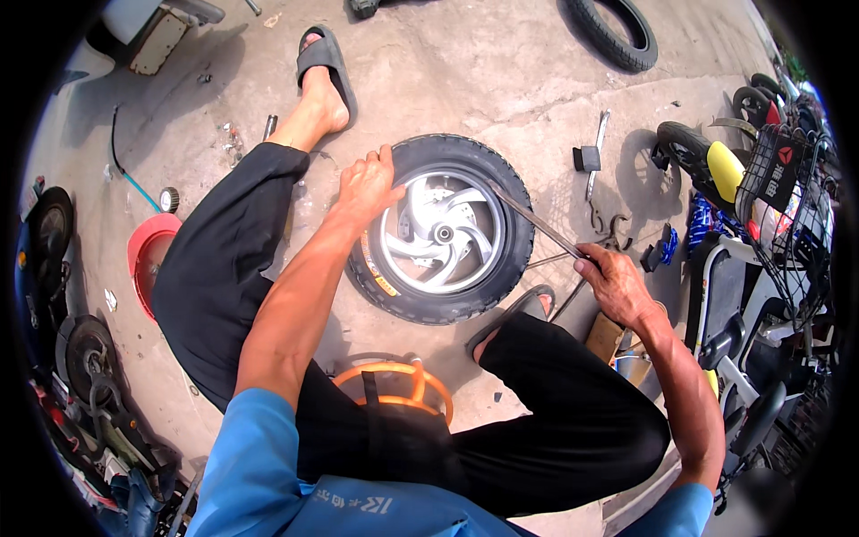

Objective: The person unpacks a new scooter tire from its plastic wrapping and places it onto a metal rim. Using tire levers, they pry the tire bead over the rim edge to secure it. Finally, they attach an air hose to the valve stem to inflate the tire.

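Note:
Flat on the ground between my feet lies a wheel with a silver spoked rim [445, 234] and a black tire [429, 309] around it. My left hand [365, 186] grips the tire's upper left edge, fingers bent over the tread and thumb toward the rim. In my right hand [614, 285] is a long metal tire lever [541, 225], its far end at the seam between tire and rim on the upper right. Whether the tip sits under the tire's bead is too small to tell.
A loose tire [617, 40] lies at the far right. Parked scooters with a wire basket [783, 206] line the right side. A red basin [148, 259] stands by my left leg, and an orange round stool frame [398, 376] is beneath me. Small tools [610, 234] lie right of the wheel.

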### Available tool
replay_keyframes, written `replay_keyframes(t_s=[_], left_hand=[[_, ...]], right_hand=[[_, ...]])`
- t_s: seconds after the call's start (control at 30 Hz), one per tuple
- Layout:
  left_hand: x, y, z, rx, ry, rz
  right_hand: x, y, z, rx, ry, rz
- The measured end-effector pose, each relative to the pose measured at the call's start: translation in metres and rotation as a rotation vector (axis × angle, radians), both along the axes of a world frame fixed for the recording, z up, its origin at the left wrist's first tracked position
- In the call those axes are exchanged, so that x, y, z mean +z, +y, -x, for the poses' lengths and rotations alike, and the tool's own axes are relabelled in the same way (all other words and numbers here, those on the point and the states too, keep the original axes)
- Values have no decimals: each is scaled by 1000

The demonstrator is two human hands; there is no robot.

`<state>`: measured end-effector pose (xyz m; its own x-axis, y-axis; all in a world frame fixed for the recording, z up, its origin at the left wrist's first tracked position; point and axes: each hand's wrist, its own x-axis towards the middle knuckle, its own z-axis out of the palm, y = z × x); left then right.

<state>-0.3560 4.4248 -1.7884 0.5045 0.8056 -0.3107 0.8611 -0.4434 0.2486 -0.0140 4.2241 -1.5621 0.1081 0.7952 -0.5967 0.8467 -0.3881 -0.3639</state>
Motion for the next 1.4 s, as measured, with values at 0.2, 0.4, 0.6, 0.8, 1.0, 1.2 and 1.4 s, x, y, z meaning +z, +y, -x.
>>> replay_keyframes(t_s=[0.2, 0.4, 0.6, 0.8, 1.0, 1.2, 1.4], left_hand=[[7, -1, -8, -18, -23, -39], [9, -3, -10, -16, -8, -57], [13, -11, -13, 117, -112, 6], [-11, 0, -11, 301, -321, 97], [8, 30, -16, 289, -237, 351], [-3, 47, -56, 290, -487, 253], [-54, 77, -59, 391, -557, 447]], right_hand=[[-92, -5, 60, -168, 94, 3], [-157, -21, 107, -310, 170, -181], [-131, -3, 129, -290, 264, -74], [-27, 94, 118, -471, 636, -19], [-42, 222, 122, -341, 496, -382], [-154, 328, 109, -240, 112, -522], [-182, 272, 113, -494, 585, -575]])
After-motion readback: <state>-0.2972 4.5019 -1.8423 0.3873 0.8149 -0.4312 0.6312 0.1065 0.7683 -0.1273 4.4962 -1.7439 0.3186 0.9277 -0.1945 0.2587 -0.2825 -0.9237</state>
